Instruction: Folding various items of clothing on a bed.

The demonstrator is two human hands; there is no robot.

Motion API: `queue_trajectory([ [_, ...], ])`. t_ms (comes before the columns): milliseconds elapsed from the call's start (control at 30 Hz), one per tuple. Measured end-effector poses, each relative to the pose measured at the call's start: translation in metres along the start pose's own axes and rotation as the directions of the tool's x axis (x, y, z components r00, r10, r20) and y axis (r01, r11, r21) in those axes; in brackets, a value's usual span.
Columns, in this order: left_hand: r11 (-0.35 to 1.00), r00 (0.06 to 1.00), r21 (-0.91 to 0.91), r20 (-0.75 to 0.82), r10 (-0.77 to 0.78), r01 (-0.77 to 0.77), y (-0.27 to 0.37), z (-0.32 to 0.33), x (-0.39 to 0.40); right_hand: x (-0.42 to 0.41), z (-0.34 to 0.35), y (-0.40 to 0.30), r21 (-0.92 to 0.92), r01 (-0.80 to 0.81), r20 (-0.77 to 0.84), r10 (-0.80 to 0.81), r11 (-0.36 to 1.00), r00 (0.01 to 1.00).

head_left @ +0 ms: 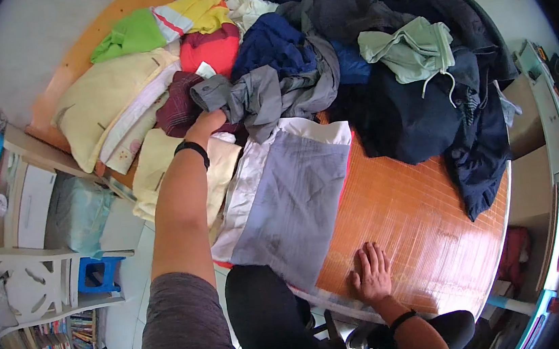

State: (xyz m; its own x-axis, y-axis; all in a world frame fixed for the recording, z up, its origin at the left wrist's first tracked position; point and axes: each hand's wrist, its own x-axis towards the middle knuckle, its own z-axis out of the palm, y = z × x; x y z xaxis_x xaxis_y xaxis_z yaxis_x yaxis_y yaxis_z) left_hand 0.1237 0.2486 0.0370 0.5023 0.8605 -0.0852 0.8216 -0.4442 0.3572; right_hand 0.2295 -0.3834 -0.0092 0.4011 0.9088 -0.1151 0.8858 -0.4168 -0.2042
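Note:
My left hand (209, 124) reaches into the clothes heap and grips a grey garment (256, 92) by its edge. The fingers are hidden behind the cloth. Maroon checked cloth (175, 103) lies just beyond the wrist, and pale yellow folded fabric (155, 159) is under the forearm. Flat before me is a folded grey-blue and white cloth (287, 199) with a red edge; it hangs a little over the bed's near edge. My right hand (373, 272) rests palm down on the brown slatted mat (406, 212), fingers slightly apart, holding nothing.
Dark clothes (405, 110) are heaped at the right, with pale green drawstring shorts (409, 51) on top. Cream pillows (113, 95) lie at the left, near green-and-yellow fabric (142, 30). A blue plastic stool (98, 275) and bookshelves (67, 340) stand left of the bed.

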Motion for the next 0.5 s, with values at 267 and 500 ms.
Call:
queue_trajectory([
  [267,0.962,0.984,0.22,-0.042,0.175,-0.162,0.026,-0.023,-0.126,-0.005,-0.008,0.004,-0.048,0.057,-0.034,-0.059,0.997,0.998],
  [500,0.957,0.982,0.279,0.185,0.027,-0.079,0.051,-0.019,-0.244,0.004,-0.029,0.028,0.026,0.184,0.03,-0.185,0.983,0.982],
])
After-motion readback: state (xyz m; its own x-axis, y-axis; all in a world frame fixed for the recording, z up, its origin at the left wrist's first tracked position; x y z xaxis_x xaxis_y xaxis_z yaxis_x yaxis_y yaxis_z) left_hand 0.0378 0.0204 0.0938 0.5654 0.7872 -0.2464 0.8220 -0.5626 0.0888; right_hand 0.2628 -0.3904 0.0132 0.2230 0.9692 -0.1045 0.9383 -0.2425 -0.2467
